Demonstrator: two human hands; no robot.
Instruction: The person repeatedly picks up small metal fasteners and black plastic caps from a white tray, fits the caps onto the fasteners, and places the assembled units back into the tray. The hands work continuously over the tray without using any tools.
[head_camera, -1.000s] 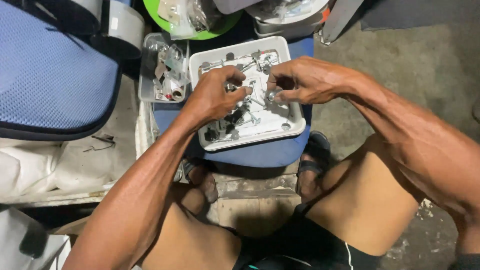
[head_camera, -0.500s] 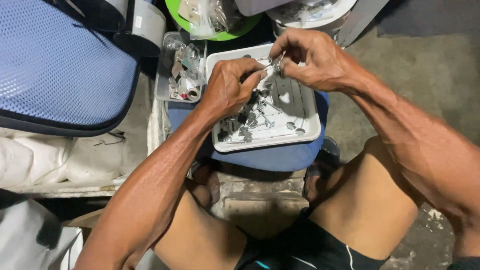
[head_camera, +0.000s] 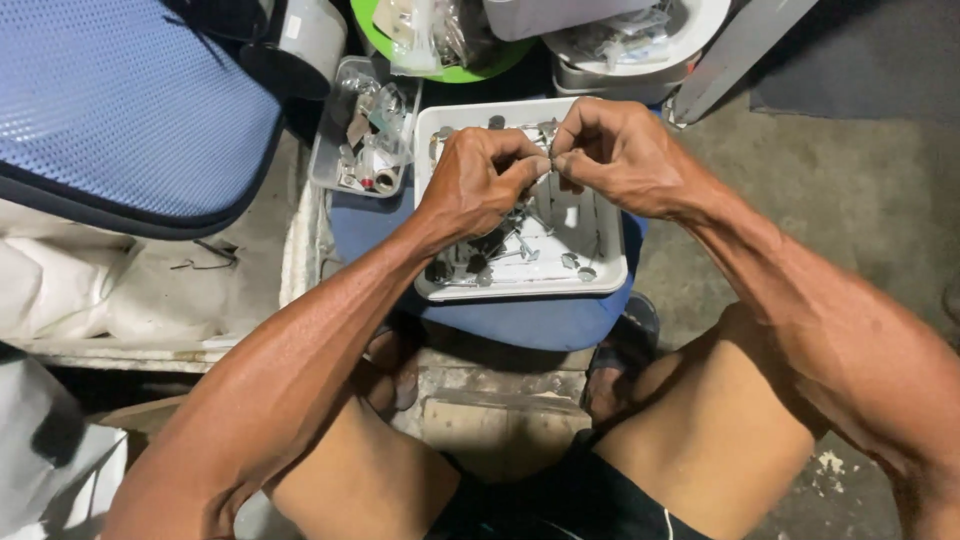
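The person is sitting low with knees spread, working over a white square tray (head_camera: 610, 285) that is resting on a blue stool seat (head_camera: 530, 325) between the legs; that placement is keeping anything dropped inside the tray's raised rim. The left hand (head_camera: 478, 182) and the right hand (head_camera: 625, 158) are meeting above the tray's far half, knuckles facing the camera; the fingers of both are curled closed, thumb and forefinger tips pinching a small metal part (head_camera: 549, 152) between them, so each hand appears to be steadying one end while the two press together. The part is too small to make out its shape; it is sitting at the point where the fingertips are touching, above the tray rather than in it.

Loose screws and small metal fittings (head_camera: 520, 245) are lying scattered in the tray below the hands, within easy reach. Just to the left, a clear plastic box (head_camera: 362, 140) is holding more small hardware; beyond it a green bowl (head_camera: 455, 70) and a white container (head_camera: 640, 45) are sitting at the top edge. A blue mesh chair seat (head_camera: 120, 110) is filling the upper left corner.
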